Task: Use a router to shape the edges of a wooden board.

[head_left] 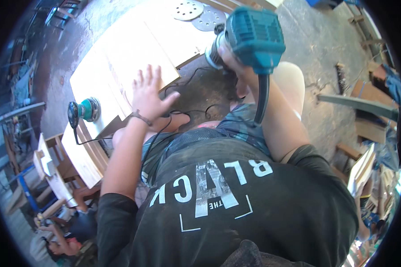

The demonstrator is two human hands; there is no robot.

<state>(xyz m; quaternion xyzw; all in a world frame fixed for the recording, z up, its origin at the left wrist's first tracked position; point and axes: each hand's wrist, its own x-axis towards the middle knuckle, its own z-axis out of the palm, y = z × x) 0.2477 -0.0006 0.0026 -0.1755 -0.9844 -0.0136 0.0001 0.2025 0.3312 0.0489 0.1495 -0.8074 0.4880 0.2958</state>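
Note:
My right hand (pixel 237 66) grips a teal power tool (pixel 254 38) with a thick black cord, held up at the upper right. My left hand (pixel 151 91) has its fingers spread on or just over the edge of a pale wooden panel (pixel 120 49); which of the two I cannot tell. A smaller teal-and-black sander (pixel 85 110) rests on the panel at the left, its cord trailing toward my lap. Two perforated round discs (pixel 187 10) lie at the panel's far end.
Cables (pixel 209 109) loop below the panel. Stacked boards (pixel 82 155) stand at the lower left, with a co-worker (pixel 62 240) beyond. Timber offcuts and a long bar (pixel 356 104) are at the right, where another person (pixel 370 218) is partly visible. Concrete floor (pixel 307 40) surrounds the workpiece.

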